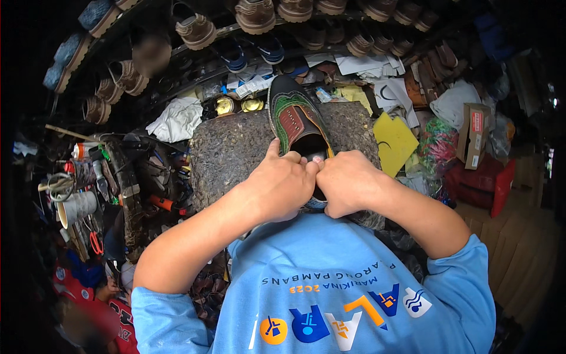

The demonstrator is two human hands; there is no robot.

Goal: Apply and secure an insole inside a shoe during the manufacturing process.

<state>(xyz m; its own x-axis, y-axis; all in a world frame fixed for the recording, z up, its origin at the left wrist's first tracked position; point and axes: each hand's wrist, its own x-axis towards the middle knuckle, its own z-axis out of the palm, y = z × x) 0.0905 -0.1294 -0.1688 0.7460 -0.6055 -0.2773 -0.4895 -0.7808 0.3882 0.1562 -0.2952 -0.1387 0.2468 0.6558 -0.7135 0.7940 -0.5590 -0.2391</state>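
Workshop: crowded shoemaker's corner, brown shoes [255,14] on curved racks above, paper scraps, tools and cans along the edges.
Surface: rough, speckled dark stone-like block [233,150], flat on top, serving as the bench.
Shoe: dark loafer [293,115] with red and green panels, lying on the block, toe pointing away, heel end under the hands.
Left hand [282,186]: closed in a fist at the heel opening, thumb up, fingers curled tight around the rim.
Right hand [348,183]: likewise clenched, knuckles touching the left.
What is pinched: hidden by the fingers; I cannot tell.
Doing it well: probably keep both grips close together, pull evenly, brace the sole against the block.
Nearby: yellow foam sheet [394,141], white cloth [177,120].
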